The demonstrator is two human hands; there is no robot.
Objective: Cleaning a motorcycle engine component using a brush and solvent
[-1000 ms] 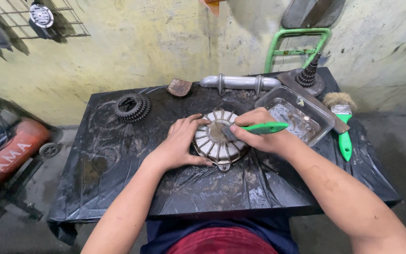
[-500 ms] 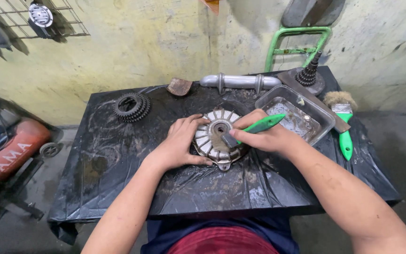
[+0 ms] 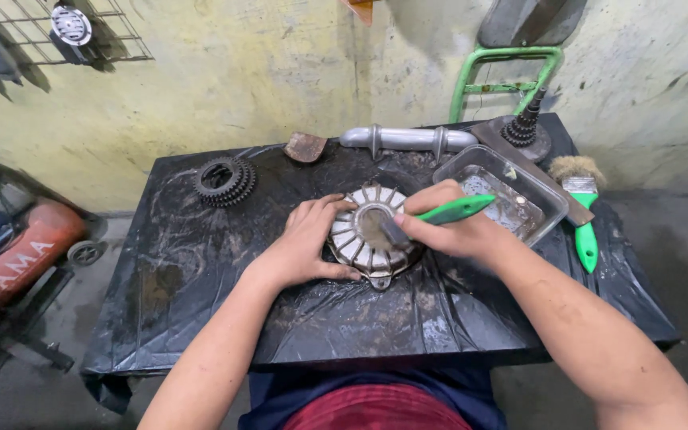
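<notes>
A round finned metal part (image 3: 369, 235) is being kept at the middle of the desk (image 3: 201, 318), which is covered with black plastic sheeting. It is being steadied by the left hand (image 3: 306, 243), whose fingers are spread wide and curled over the part's left edge, with the thumb lying along its lower rim. A small brush with a green handle (image 3: 439, 213) is being gripped in the closed right hand (image 3: 451, 227), and its dark bristle end is being pressed against the hub of the finned part. Just to the right of the right hand, a clear rectangular tray (image 3: 535, 209) holding murky liquid is being left on the desk. A second, larger brush with a green handle (image 3: 583, 215) is lying beyond the tray near the desk's right edge. A stack of gears (image 3: 224, 181) is sitting at the back left, well apart from both hands. A rusty scraper (image 3: 306, 147) and a grey metal tube (image 3: 408, 138) are lying along the back edge, with a geared shaft on a base (image 3: 525, 131) at the back right corner.
</notes>
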